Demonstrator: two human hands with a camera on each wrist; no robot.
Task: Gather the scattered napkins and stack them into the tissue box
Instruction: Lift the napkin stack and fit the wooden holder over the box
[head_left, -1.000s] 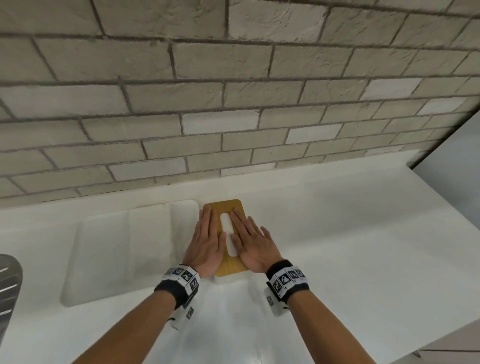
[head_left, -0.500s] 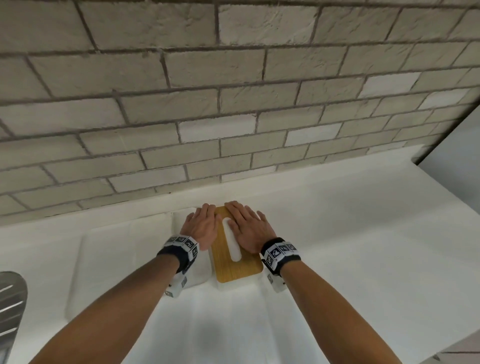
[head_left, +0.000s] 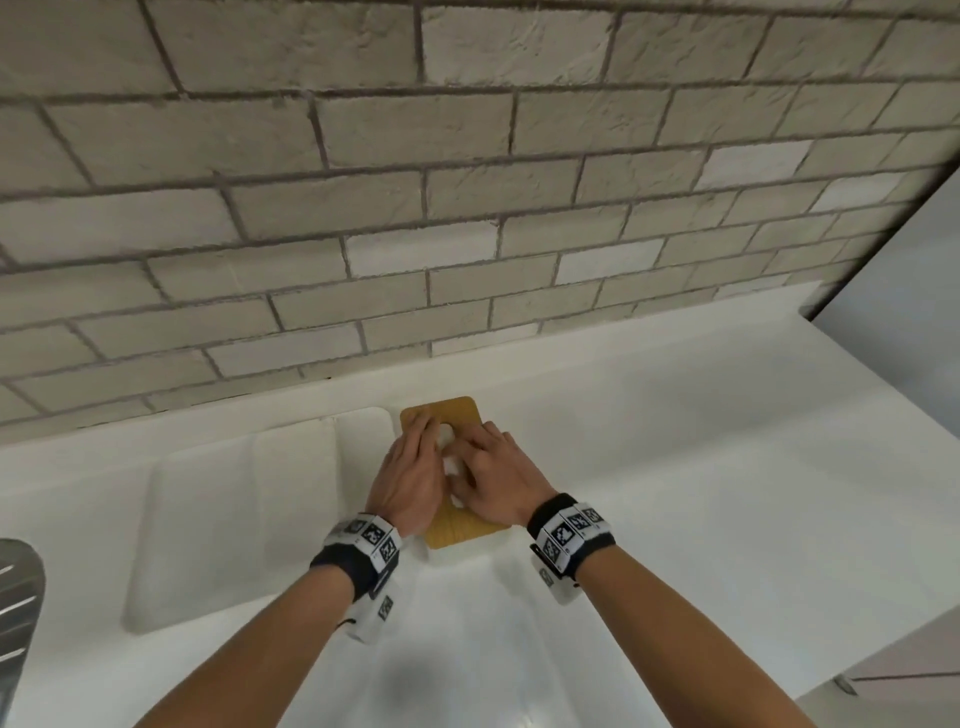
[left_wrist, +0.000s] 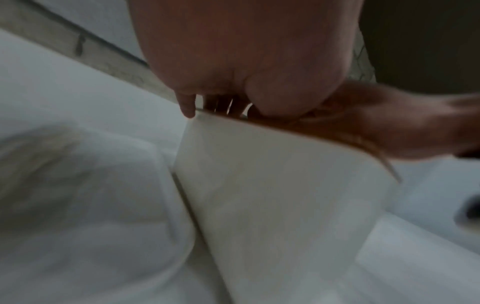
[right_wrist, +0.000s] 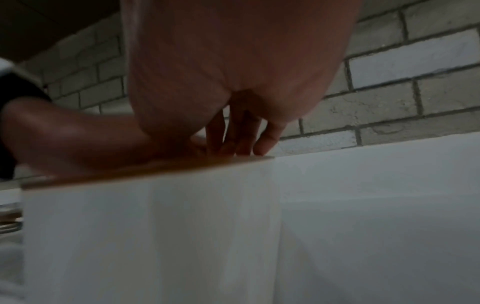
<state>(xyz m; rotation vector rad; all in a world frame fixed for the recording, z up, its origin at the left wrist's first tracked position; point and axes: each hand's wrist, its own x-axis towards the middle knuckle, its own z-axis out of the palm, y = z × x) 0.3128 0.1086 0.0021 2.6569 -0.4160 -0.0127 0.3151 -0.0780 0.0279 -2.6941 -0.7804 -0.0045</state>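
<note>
The tissue box (head_left: 460, 532) has a wooden lid and white walls and stands on the white counter near the brick wall. My left hand (head_left: 415, 441) lies on the left half of the lid, fingers pointing away from me. My right hand (head_left: 480, 447) rests on the right half, its fingers angled toward the slot. A bit of white napkin (head_left: 450, 466) shows in the slot between the two hands. In the left wrist view the left hand's fingers (left_wrist: 221, 105) touch the lid's top above the white box wall (left_wrist: 272, 185). In the right wrist view the right hand's fingers (right_wrist: 241, 142) stand on the lid edge.
A white ribbed mat (head_left: 249, 509) lies directly left of the box, touching it. A metal object (head_left: 15, 613) shows at the left edge. The brick wall (head_left: 467, 208) rises just behind the counter (head_left: 727, 493), which ends at a drop on the right.
Both hands have slid back from the lid's far end to its middle. They have drawn together around the slot, and white napkin now shows between them.
</note>
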